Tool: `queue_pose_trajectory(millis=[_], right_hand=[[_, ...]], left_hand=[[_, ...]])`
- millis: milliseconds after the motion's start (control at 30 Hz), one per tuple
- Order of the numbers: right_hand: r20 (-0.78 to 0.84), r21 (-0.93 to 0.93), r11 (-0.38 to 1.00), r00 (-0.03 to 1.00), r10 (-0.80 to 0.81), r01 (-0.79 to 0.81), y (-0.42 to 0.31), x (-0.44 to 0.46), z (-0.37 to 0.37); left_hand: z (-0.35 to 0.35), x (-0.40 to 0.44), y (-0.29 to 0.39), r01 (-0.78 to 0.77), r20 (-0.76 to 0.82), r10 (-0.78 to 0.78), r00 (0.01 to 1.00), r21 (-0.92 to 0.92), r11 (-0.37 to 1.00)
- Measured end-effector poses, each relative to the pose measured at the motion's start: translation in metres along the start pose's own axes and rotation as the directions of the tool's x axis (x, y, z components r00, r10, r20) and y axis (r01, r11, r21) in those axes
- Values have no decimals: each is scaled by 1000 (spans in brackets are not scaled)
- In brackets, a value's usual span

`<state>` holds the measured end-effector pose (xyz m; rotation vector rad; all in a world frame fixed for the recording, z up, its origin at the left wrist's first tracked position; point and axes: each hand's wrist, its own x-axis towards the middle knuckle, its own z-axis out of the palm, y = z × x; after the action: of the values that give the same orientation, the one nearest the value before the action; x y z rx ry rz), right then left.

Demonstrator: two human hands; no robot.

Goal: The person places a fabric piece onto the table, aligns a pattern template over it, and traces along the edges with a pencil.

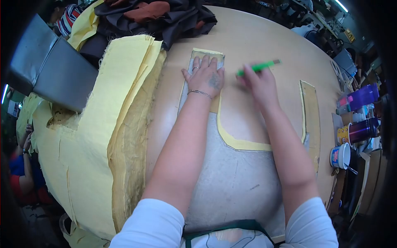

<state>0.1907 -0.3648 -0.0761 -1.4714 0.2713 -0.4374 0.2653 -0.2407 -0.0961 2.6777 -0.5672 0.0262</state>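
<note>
A large grey pattern template lies on the table, its two arms pointing away from me around a U-shaped cutout. Yellow fabric shows as a strip along its inner edge and at the tip of the left arm. My left hand rests flat on that left arm with fingers spread. Above the cutout, my right hand grips a green pen. The pen is raised and slightly blurred; whether its tip touches anything I cannot tell. The template's lower part is partly covered by my right forearm.
Stacked yellow fabric with frayed edges lies left, beside a grey padded block. Dark and brown cloth is heaped behind. Along the right edge stand a purple bottle, a dark tumbler and a white tub. Another person's arm is far left.
</note>
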Motion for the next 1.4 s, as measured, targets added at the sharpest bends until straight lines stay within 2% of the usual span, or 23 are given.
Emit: queue_pose_trajectory(millis=[67, 167, 333, 433, 533, 633, 667, 767, 800, 900, 1000, 1100, 1200, 1300, 1333, 1400], right_hand=[[54, -41, 999, 998, -24, 26, 13, 57, 29], [120, -205, 968, 985, -123, 146, 37, 112, 57], [235, -377, 891, 957, -172, 253, 52, 136, 78], [267, -399, 869, 944, -196, 293, 54, 141, 80], [288, -543, 765, 932, -218, 346, 50, 142, 72], [324, -634, 728, 944, -57, 261, 29, 139, 41], [301, -461, 864, 952, -62, 202, 29, 133, 36], [280, -548, 804, 956, -86, 232, 35, 136, 53], [321, -533, 786, 935, -154, 312, 41, 139, 64], [293, -467, 841, 945, -145, 274, 43, 138, 83], [209, -677, 723, 978, 9, 138, 18, 128, 51], [119, -544, 837, 993, -4, 69, 17, 110, 13], [-43, -247, 961, 989, -141, 127, 40, 76, 11], [-128, -211, 958, 966, -224, 194, 43, 59, 25], [-83, -364, 905, 960, -266, 219, 44, 58, 24], [-85, -439, 864, 946, -311, 245, 42, 51, 26]], left_hand=[[0, 1, 1, 3, -1, -3, 1000, -5, 1000], [2, 2, 0, 3, -27, -3, 1000, -6, 1000], [8, 3, -1, 7, -62, -9, 998, -18, 1000], [9, 3, -2, 6, -68, -8, 998, -24, 1000], [9, 4, -2, -2, -65, 1, 998, -21, 1000], [7, 2, -2, 13, -31, -14, 999, -36, 999], [6, 2, 0, 23, -16, -23, 1000, -46, 999], [7, 3, 0, 18, -36, -20, 999, -56, 998], [7, 3, 1, 11, -30, -13, 999, -70, 998], [2, 4, -4, -4, -27, 2, 1000, -92, 996], [6, 5, -9, -24, -48, 20, 999, -94, 995], [2, 7, -11, -32, 2, 32, 999, -52, 998], [-3, 10, -12, -21, 67, 24, 997, -43, 999], [-10, 11, -13, -9, 128, 10, 992, -11, 1000], [-10, 12, -15, -12, 133, 13, 991, -9, 1000], [-10, 11, -16, -11, 143, 12, 990, -8, 1000]])
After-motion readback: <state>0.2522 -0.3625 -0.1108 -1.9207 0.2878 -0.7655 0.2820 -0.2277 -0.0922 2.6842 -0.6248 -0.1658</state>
